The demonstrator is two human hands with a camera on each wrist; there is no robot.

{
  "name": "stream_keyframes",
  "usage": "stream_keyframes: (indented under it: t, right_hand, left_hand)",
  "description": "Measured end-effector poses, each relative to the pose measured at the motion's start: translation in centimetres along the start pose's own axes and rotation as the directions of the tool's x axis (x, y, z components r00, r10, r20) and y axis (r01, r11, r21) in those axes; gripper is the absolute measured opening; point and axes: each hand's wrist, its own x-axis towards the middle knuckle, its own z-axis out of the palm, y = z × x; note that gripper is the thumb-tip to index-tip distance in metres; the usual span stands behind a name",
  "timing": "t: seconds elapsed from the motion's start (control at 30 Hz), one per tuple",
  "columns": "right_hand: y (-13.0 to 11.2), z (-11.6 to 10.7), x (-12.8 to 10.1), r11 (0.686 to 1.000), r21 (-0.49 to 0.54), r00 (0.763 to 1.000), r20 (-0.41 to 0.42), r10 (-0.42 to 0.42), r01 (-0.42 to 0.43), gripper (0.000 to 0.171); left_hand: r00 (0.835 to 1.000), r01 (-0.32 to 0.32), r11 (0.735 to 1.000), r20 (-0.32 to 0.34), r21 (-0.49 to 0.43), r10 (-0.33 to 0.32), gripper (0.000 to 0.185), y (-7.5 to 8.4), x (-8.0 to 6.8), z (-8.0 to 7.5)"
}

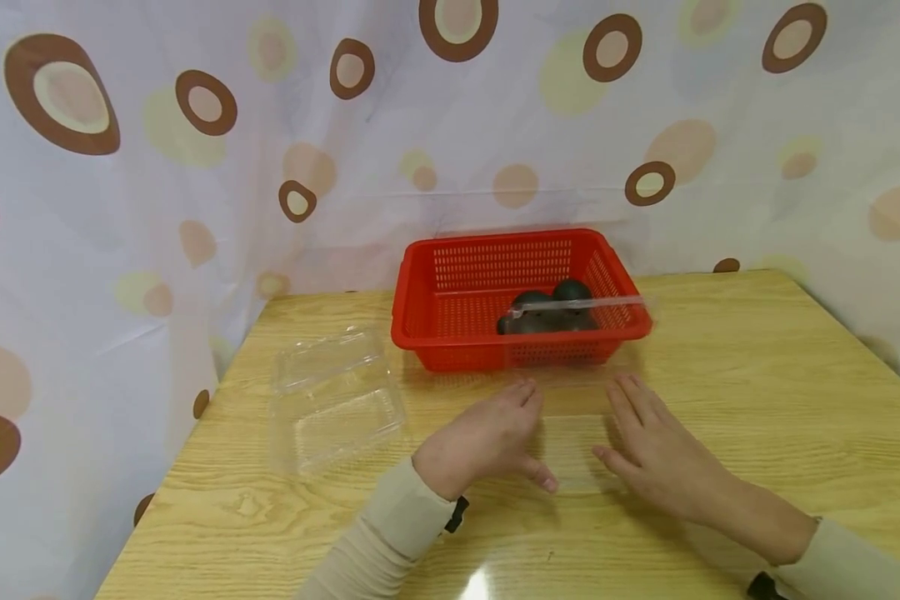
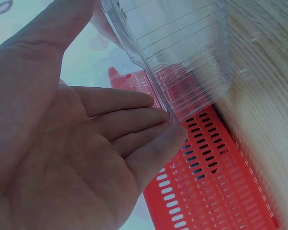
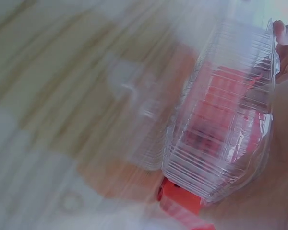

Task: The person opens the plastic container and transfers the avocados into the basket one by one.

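Note:
An open clear plastic clamshell box (image 1: 570, 446) lies on the wooden table (image 1: 757, 375) in front of a red basket (image 1: 495, 244). Its raised lid (image 1: 579, 303) leans against the basket's front rim. My left hand (image 1: 510, 429) lies at the box's left side, fingers straight; in the left wrist view its fingertips (image 2: 175, 136) touch the ribbed clear box (image 2: 182, 57). My right hand (image 1: 633, 425) lies flat along the right side, fingers straight. The right wrist view is blurred and shows the box (image 3: 225, 124) against the basket (image 3: 180, 194). Dark round fruits (image 1: 551, 310) sit inside the basket.
A second clear clamshell box (image 1: 333, 400) lies open at the table's left edge. A curtain with brown ovals (image 1: 210, 104) hangs behind and to both sides. Bare wood stretches to the right of the basket.

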Motion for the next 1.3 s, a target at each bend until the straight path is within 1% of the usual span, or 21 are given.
stream_keyframes:
  t: [0.2, 0.47, 0.67, 0.87, 0.97, 1.1, 1.3]
  right_hand:
    - [0.8, -0.4, -0.6, 1.000, 0.001, 1.000, 0.018, 0.014, -0.014, 0.082]
    - [2.2, -0.6, -1.3, 1.000, -0.014, 1.000, -0.028, -0.005, 0.004, 0.082]
    - [3.4, -0.8, -1.8, 1.000, -0.012, 1.000, -0.023, 0.008, -0.008, 0.084]
    - [4.7, -1.0, -2.4, 0.999, -0.049, 0.999, -0.043, -0.012, 0.010, 0.082]
    - [5.3, -1.2, -2.8, 0.999, -0.049, 0.999, -0.044, -0.006, 0.004, 0.083]
    - [6.0, -1.5, -3.4, 0.998, -0.057, 0.999, -0.045, -0.005, 0.002, 0.083]
    - [7.1, -1.9, -4.1, 0.997, -0.076, 0.998, -0.058, -0.007, 0.003, 0.083]
  left_hand:
    - [1.000, -0.018, 0.999, -0.006, 0.027, 0.018, 0.110, 0.7, 0.6, -0.1]
    - [1.000, -0.023, 1.000, 0.009, 0.016, 0.023, 0.110, 1.6, 1.5, -0.2]
    - [0.999, -0.036, 0.999, 0.012, 0.024, 0.036, 0.110, 2.3, 2.3, 0.0]
    - [0.998, -0.054, 0.998, 0.022, 0.045, 0.053, 0.110, 3.1, 3.2, -0.1]
    - [0.998, -0.060, 0.996, 0.018, 0.060, 0.059, 0.110, 3.6, 3.7, -0.1]
    - [0.996, -0.085, 0.992, -0.007, 0.088, 0.086, 0.107, 4.2, 4.2, -0.1]
    - [0.993, -0.116, 0.986, -0.022, 0.119, 0.119, 0.104, 5.1, 4.9, -0.1]
